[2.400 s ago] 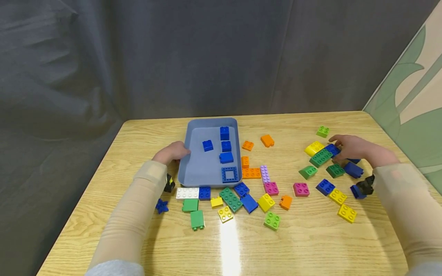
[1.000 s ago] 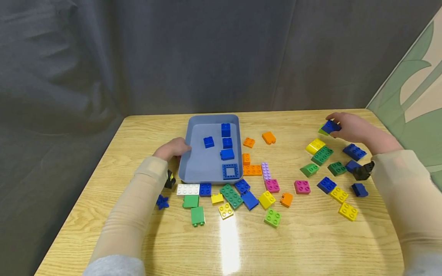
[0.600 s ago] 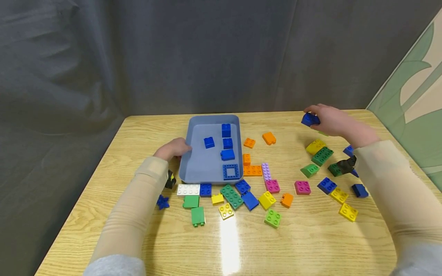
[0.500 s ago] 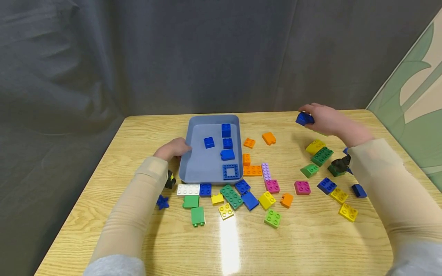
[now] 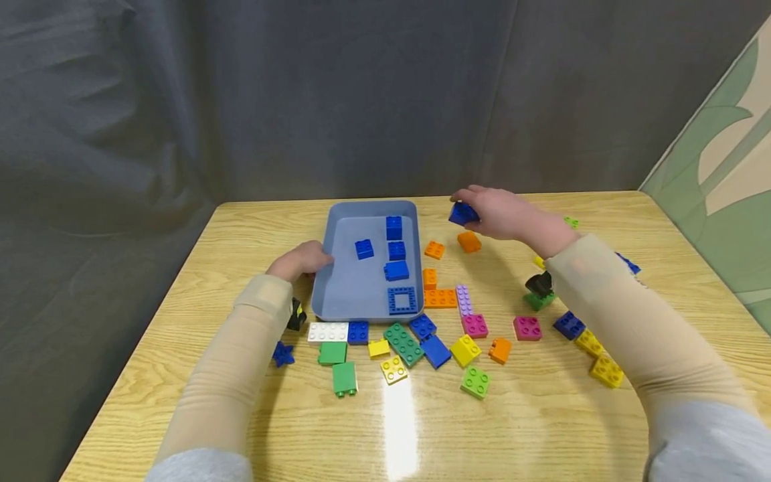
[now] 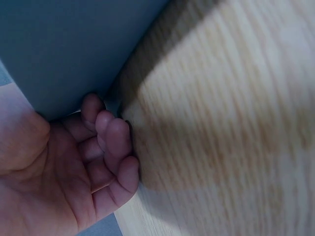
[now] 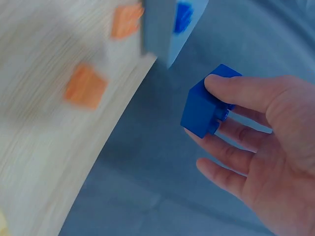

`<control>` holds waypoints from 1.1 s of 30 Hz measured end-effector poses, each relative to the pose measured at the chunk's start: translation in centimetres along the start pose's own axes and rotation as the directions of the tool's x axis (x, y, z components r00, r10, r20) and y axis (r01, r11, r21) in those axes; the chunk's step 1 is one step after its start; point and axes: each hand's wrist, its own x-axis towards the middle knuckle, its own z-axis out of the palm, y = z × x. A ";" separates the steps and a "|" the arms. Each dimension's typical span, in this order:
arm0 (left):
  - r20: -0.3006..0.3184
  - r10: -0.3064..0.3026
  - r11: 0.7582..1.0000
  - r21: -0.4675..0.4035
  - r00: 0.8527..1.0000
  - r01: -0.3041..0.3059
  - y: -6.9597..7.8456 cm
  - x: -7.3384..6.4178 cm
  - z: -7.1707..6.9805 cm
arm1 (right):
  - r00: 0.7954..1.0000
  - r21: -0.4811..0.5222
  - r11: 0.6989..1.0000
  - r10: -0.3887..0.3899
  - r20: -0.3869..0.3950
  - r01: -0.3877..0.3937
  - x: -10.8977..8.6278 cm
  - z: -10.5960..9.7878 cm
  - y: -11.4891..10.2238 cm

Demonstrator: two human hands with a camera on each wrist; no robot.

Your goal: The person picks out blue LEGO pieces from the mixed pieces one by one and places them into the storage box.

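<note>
A blue toy brick (image 7: 202, 108) is pinched between the thumb and fingers of my right hand (image 5: 502, 213); the right wrist view shows its studs facing the palm. This hand is above the table's far side, right of the grey-blue tray (image 5: 355, 304). At the tray's left side, my left hand (image 5: 304, 259) grips the rim, thumb over the edge and fingers curled below along the outer wall (image 6: 74, 54). Inside the tray lie several blue bricks, among them a blue square frame piece (image 5: 401, 300) in the near right corner.
Orange bricks (image 5: 469, 242) lie between the tray and my right hand. Several coloured bricks, such as a white one (image 5: 328, 332) and a green one (image 5: 404, 343), are along the tray's near side. More bricks (image 5: 527, 329) lie under the right forearm. A dark cloth hangs behind the table.
My right hand took a blue brick from the right-hand group, raised it and carried it left towards the tray. The left hand stays at the tray's rim.
</note>
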 end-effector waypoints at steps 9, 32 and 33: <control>0.001 0.006 1.000 -0.004 1.000 -0.006 0.0 -0.3 -0.1 | 0.989 -0.054 0.987 -0.147 0.032 0.148 1.8 0.3 -5.9; 0.016 0.024 0.999 0.031 1.000 -0.024 -0.1 -0.2 -0.2 | 0.924 -0.211 0.908 -0.317 0.215 0.361 6.9 5.5 -12.8; 0.017 0.021 0.999 0.029 1.000 -0.021 -0.1 -0.2 -0.2 | 0.921 -0.221 0.905 -0.315 0.228 0.364 7.1 5.8 -12.9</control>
